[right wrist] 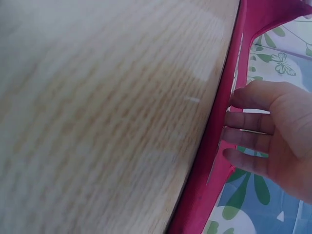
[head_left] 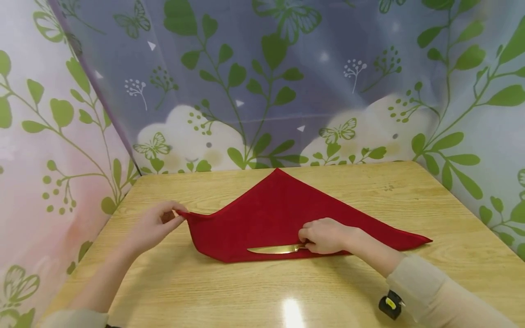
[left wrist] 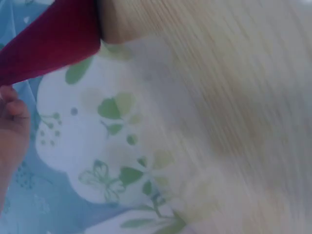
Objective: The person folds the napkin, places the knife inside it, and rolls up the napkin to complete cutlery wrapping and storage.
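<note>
A red cloth napkin (head_left: pixel 254 214), folded to a triangle, lies on the table with its peak toward the back. My left hand (head_left: pixel 153 225) pinches the napkin's left corner between thumb and fingers and holds it raised off the wood. In the left wrist view, the napkin (left wrist: pixel 58 41) stretches away from that hand. Along the napkin's front edge lies a gold-coloured knife (head_left: pixel 272 249), blade pointing left. The fingers and thumb of my right hand (head_left: pixel 328 234) hold its handle, mostly hidden beneath them. The right wrist view shows that hand (right wrist: pixel 287 131) with fingertips along the knife.
The light wood table (head_left: pixel 205 291) reaches back to a hanging cloth backdrop (head_left: pixel 262 105) printed with leaves and butterflies. Side panels (head_left: pixel 61 136) of similar print stand left and right. A small black device with a yellow mark (head_left: pixel 390 304) is at the right sleeve.
</note>
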{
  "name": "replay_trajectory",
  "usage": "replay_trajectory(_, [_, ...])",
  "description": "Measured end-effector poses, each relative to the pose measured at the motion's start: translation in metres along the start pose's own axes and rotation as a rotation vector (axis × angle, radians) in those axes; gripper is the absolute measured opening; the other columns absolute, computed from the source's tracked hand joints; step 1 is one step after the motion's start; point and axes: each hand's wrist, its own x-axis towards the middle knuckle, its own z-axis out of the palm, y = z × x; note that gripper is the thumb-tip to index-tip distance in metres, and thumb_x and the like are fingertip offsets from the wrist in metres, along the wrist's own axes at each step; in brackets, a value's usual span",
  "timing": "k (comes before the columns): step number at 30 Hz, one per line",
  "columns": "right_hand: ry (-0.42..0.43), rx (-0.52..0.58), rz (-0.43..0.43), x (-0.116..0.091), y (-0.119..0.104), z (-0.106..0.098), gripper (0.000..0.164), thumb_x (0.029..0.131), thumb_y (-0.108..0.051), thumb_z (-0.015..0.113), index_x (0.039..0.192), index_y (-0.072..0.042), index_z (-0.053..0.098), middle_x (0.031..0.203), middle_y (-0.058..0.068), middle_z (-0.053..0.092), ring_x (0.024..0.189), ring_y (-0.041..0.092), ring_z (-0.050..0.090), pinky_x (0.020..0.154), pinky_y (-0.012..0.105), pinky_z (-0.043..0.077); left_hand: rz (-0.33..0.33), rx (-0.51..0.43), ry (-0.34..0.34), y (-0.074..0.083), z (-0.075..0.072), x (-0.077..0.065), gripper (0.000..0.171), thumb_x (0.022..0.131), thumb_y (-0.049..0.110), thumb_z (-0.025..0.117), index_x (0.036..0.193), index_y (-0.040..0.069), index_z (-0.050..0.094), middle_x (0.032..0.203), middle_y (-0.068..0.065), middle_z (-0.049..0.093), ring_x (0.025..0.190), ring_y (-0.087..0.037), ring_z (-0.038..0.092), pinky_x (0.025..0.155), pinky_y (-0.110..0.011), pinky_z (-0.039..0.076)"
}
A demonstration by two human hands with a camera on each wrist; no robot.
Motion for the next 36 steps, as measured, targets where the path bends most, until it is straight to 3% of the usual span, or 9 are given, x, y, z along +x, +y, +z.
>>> replay_trajectory(3, [0.021,-0.008,-0.012,0.000,0.000,0.000,0.006,0.083,-0.012,0.065,0.083,-0.016,0.060,0.078,-0.008,0.055,0.068,0.005,0.050,0.062,0.023,0.045,-0.059,-0.059,-0.059,0.006,0.008,0.007,0.007,0.091,0.008,0.059,0.097,0.007,0.060,0.064,-0.003,0.052,0.053,-0.011,0.044,0.049,-0.026,0.038])
replay_trajectory(7, [0.035,-0.015,-0.012,0.000,0.001,-0.003,0.006,0.083,-0.013,0.066,0.083,-0.016,0.060,0.078,-0.008,0.054,0.069,0.006,0.051,0.061,0.023,0.045,-0.078,-0.083,-0.076,0.010,0.021,0.016,0.007,0.089,0.005,0.060,0.095,0.004,0.061,0.080,-0.006,0.062,0.065,-0.014,0.057,0.058,-0.027,0.047])
replay_trajectory(11, [0.055,-0.033,0.005,0.001,0.002,-0.009,0.006,0.084,-0.016,0.066,0.085,-0.016,0.060,0.079,-0.007,0.055,0.070,0.008,0.052,0.062,0.024,0.046,-0.060,-0.037,-0.085,0.016,0.031,0.025,0.008,0.087,0.006,0.063,0.095,0.004,0.064,0.086,-0.004,0.066,0.079,-0.018,0.061,0.070,-0.032,0.049])
replay_trajectory(14, [0.081,-0.044,0.016,0.002,0.002,-0.015,0.007,0.084,-0.016,0.066,0.088,-0.014,0.061,0.082,-0.005,0.057,0.074,0.010,0.055,0.063,0.025,0.047,-0.039,0.008,-0.088,0.024,0.038,0.032,0.008,0.086,0.009,0.065,0.093,0.008,0.066,0.084,0.001,0.065,0.080,-0.016,0.060,0.071,-0.034,0.048])
replay_trajectory(20, [0.146,-0.005,-0.018,0.006,-0.002,-0.024,0.012,0.083,-0.015,0.067,0.093,-0.012,0.063,0.085,-0.006,0.057,0.071,0.006,0.052,0.063,0.023,0.045,-0.002,-0.028,-0.154,0.043,0.053,0.043,0.016,0.085,0.007,0.065,0.101,0.008,0.063,0.092,-0.001,0.064,0.084,-0.015,0.059,0.073,-0.033,0.048])
replay_trajectory(24, [0.243,0.036,-0.045,0.011,-0.005,-0.029,0.014,0.081,-0.011,0.068,0.095,-0.010,0.063,0.086,-0.004,0.058,0.069,0.004,0.049,0.063,0.022,0.045,0.024,-0.064,-0.157,0.052,0.062,0.050,0.022,0.085,0.005,0.065,0.106,0.007,0.061,0.095,-0.006,0.063,0.084,-0.016,0.058,0.074,-0.033,0.047])
replay_trajectory(30, [0.462,0.098,-0.034,0.019,-0.015,-0.037,0.014,0.081,-0.009,0.069,0.093,-0.008,0.063,0.086,-0.003,0.060,0.071,0.008,0.055,0.063,0.021,0.046,0.015,-0.131,-0.140,0.063,0.077,0.063,0.023,0.084,0.002,0.065,0.105,0.005,0.060,0.091,-0.004,0.061,0.083,-0.016,0.058,0.076,-0.031,0.048])
replay_trajectory(36, [0.544,0.343,0.049,0.029,-0.031,-0.047,0.014,0.083,-0.012,0.069,0.094,-0.006,0.064,0.086,-0.005,0.061,0.077,0.008,0.057,0.068,0.025,0.048,0.009,-0.140,-0.168,0.074,0.094,0.071,0.025,0.083,-0.002,0.064,0.107,0.002,0.059,0.092,-0.010,0.061,0.083,-0.017,0.058,0.078,-0.030,0.048])
